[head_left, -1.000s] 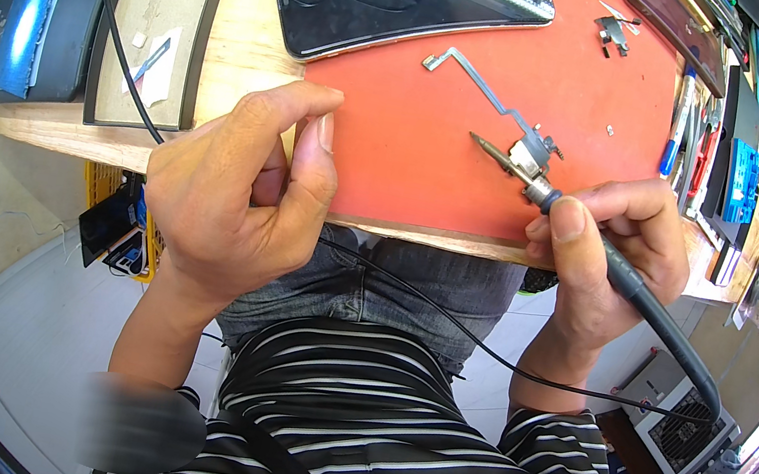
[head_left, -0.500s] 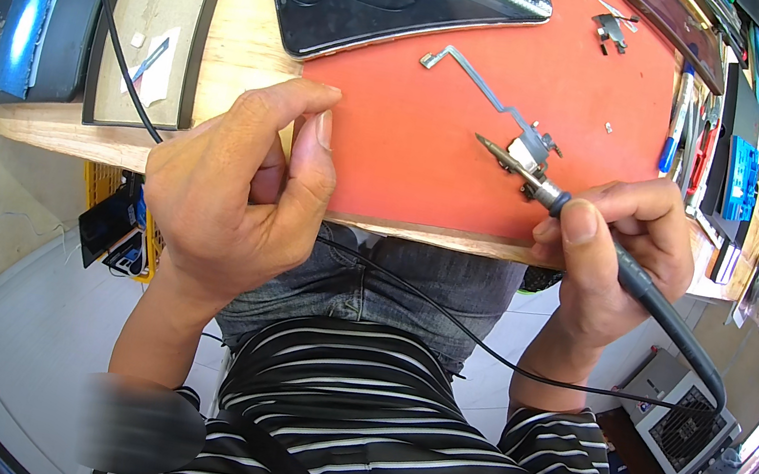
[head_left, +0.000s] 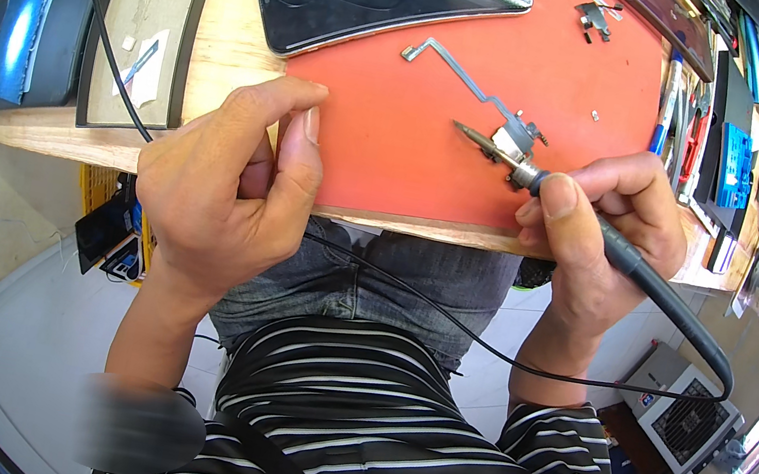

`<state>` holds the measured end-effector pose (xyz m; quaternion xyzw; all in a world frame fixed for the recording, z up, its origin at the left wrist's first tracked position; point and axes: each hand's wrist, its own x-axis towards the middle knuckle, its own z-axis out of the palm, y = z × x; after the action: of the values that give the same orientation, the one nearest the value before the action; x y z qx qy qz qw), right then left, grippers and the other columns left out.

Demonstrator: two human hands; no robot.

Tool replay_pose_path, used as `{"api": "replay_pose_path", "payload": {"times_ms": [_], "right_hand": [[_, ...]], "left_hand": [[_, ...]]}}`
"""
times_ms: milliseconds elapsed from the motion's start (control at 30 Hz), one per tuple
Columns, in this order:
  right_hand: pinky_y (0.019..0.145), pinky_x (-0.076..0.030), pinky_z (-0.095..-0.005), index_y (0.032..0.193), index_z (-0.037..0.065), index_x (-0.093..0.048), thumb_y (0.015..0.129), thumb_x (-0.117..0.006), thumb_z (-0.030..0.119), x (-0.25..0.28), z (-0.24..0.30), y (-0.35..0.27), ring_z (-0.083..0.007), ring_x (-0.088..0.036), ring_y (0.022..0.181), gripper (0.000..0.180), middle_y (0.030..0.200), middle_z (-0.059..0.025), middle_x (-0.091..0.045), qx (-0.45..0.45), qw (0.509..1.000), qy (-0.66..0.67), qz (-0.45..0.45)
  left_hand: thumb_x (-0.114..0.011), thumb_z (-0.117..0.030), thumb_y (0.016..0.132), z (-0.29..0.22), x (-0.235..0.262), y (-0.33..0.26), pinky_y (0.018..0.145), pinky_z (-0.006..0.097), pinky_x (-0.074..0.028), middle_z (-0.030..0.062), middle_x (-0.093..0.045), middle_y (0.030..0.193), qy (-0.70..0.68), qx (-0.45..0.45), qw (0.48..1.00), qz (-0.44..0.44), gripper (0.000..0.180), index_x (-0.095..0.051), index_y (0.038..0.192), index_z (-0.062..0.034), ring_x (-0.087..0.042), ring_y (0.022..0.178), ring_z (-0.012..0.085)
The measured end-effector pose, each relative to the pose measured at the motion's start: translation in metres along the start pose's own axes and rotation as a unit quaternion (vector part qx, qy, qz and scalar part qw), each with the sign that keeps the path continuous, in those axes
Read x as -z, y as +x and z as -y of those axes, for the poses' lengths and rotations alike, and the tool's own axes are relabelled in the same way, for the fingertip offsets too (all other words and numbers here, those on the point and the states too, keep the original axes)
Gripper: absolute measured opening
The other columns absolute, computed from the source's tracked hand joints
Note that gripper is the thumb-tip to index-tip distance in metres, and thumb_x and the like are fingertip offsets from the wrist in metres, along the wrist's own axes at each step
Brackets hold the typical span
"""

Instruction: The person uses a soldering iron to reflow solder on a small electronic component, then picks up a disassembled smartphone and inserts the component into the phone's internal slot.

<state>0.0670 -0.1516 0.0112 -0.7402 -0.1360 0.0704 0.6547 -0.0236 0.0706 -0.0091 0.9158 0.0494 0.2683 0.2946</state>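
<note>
My right hand (head_left: pixel 597 214) grips a soldering iron (head_left: pixel 639 263) by its dark sleeve, its bare metal tip pointing left over an orange-red mat (head_left: pixel 381 171). Just behind the tip lies a small metal phone part with a thin grey flex cable (head_left: pixel 463 79) running up and to the left. The iron's shaft crosses in front of that part; whether they touch I cannot tell. At the mat's left edge my left hand (head_left: pixel 234 171) is loosely curled. Its thumb and index fingertips are a little apart, with nothing visible between them, and its other fingers are partly hidden.
A dark glossy phone screen (head_left: pixel 390 5) lies at the back. Another small metal part (head_left: pixel 596 19) and a tiny white piece (head_left: pixel 595 116) rest on the mat. Pens (head_left: pixel 668 100) line the right side. A shallow tray (head_left: pixel 151 4) stands left, crossed by a black cable.
The view has shifted slightly, so the tabletop appears further left and up. Both hands keep nearly the same pose, and the soldering iron stays beside the metal part.
</note>
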Motion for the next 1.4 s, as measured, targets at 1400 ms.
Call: {"api": "replay_pose_path", "payload": {"times_ms": [1400], "right_hand": [[0.04, -0.042, -0.0237, 0.077, 0.003, -0.049, 0.089, -0.071, 0.011, 0.047, -0.013, -0.011, -0.0118, -0.049, 0.044, 0.027, 0.057, -0.0095, -0.053, 0.089, 0.991, -0.04, -0.09]], "left_hand": [[-0.078, 0.002, 0.079, -0.05, -0.028, 0.008, 0.044, 0.031, -0.033, 0.003, -0.047, 0.055, -0.024, -0.125, 0.984, 0.127, 0.024, -0.077, 0.103, -0.0014, -0.044, 0.044, 0.0149]]}}
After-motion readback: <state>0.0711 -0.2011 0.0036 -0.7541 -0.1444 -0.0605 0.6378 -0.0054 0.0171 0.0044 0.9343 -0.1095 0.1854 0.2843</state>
